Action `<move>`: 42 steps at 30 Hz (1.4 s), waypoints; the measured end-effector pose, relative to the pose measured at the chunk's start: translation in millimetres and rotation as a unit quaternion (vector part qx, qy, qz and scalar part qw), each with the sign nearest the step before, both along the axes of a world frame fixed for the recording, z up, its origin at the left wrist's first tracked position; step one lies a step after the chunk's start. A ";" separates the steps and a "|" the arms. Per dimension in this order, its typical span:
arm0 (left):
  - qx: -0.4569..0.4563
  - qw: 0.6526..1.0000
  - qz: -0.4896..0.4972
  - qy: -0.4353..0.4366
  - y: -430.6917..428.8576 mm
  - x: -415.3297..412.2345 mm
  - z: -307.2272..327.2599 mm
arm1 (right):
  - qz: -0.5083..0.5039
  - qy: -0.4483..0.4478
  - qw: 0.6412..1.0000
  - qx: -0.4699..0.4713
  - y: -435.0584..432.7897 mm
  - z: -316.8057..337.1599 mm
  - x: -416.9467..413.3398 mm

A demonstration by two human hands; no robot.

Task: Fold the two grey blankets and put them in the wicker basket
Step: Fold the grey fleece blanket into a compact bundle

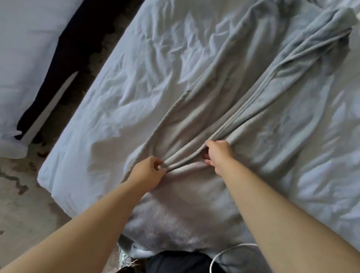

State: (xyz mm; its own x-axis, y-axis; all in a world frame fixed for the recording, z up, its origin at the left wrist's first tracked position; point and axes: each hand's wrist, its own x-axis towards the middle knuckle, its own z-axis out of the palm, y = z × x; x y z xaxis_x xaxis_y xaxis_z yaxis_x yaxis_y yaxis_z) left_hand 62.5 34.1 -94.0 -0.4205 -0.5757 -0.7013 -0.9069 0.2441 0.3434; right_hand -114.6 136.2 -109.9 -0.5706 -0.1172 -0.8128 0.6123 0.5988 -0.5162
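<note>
On the rumpled pale-blue bed (pixel 137 69), left hand (pixel 146 173) and right hand (pixel 217 155) (fingers curled) pinch folds of the grey fleece blanket (pixel 252 94).

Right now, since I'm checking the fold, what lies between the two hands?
In the head view, bunched ridges of the grey blanket run between the left hand and the right hand; both grip it.

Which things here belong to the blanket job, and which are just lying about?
Job: blanket; left hand and right hand, both gripping its folds.
Lying about: bed sheet; white cable; rug; second bed.
</note>
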 end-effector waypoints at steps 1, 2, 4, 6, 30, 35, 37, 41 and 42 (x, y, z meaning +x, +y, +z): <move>0.001 1.000 -0.008 -0.014 2.1 -1.8 -4.1 | -0.006 -0.012 1.000 0.016 0.2 -5.1 -0.2; 0.002 1.000 -0.015 -0.025 3.5 -3.4 -7.4 | -0.012 -0.020 0.999 0.022 0.4 -9.3 -0.4; 0.002 0.999 -0.031 -0.041 5.3 -7.7 -10.3 | -0.014 -0.019 1.000 0.013 -0.8 -10.8 -3.2; -0.001 0.998 -0.044 -0.048 5.2 -13.2 -7.0 | -0.027 0.011 1.000 -0.007 -6.7 -6.6 -7.5; -0.089 0.994 0.028 0.061 -59.1 -75.0 -5.6 | -0.003 0.109 0.994 0.014 31.1 -23.3 -87.4; -0.095 0.992 -0.038 0.069 -65.3 -108.8 -6.1 | -0.061 0.142 0.962 0.225 143.4 -25.7 -83.9; -0.088 0.994 -0.027 0.062 -70.2 -118.0 -11.9 | -0.066 0.142 0.942 0.296 174.0 -24.0 -75.0; -0.050 0.993 0.064 0.086 -81.0 -133.8 -21.9 | -0.158 0.106 0.945 0.265 199.9 -21.1 -65.1; -0.025 0.990 0.100 0.099 -83.6 -135.8 -21.3 | -0.200 0.088 0.949 0.226 200.5 -18.6 -64.3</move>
